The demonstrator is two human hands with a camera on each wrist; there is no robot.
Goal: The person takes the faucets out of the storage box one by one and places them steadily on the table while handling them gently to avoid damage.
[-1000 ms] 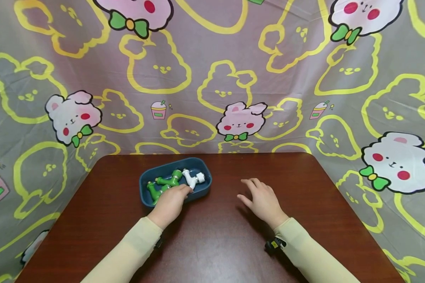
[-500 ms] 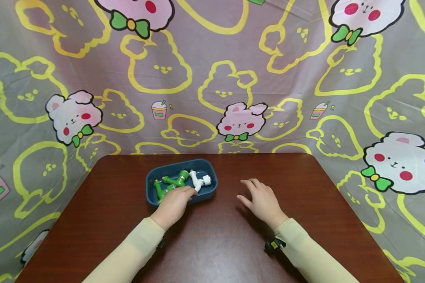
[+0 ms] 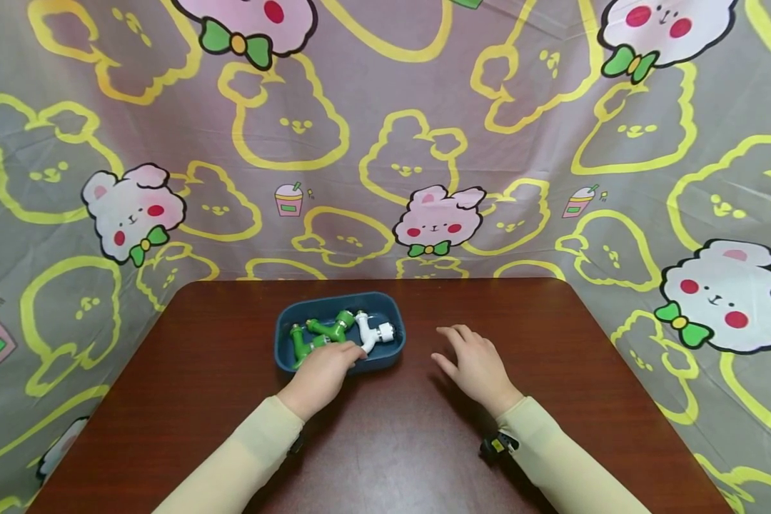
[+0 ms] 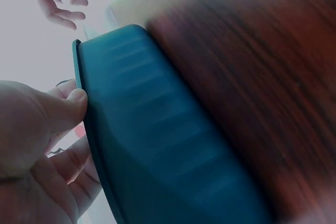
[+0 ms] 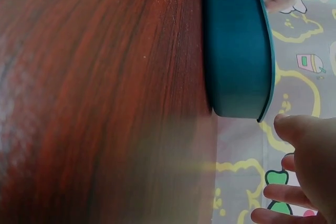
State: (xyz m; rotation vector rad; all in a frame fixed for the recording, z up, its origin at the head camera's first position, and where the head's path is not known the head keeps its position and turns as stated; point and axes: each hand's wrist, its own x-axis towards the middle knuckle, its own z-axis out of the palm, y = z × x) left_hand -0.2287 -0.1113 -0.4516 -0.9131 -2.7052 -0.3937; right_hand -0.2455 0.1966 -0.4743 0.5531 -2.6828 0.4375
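A dark blue plastic basin [image 3: 392, 357] stands on the table with two green faucets [image 3: 339, 325] and one white faucet [image 3: 371, 334] lying in it. My left hand [image 3: 323, 378] pinches the near rim of the basin, thumb outside and fingers over the inner side, as the left wrist view shows on the basin wall [image 4: 152, 114]. Part of one green faucet is hidden behind this hand. To the right of the basin my right hand [image 3: 478, 363] hovers with fingers spread and relaxed, holding nothing. In the right wrist view its thumb is apart from the basin's end [image 5: 239, 77].
The brown wooden table [image 3: 411, 442] reaches back to a patterned curtain [image 3: 334, 86] that hangs behind and along both sides. A small black device [image 3: 497, 446] sits on the right wrist.
My left hand has slid the basin to the right and slightly toward me, with the faucets riding inside. My right hand has stayed nearly still.
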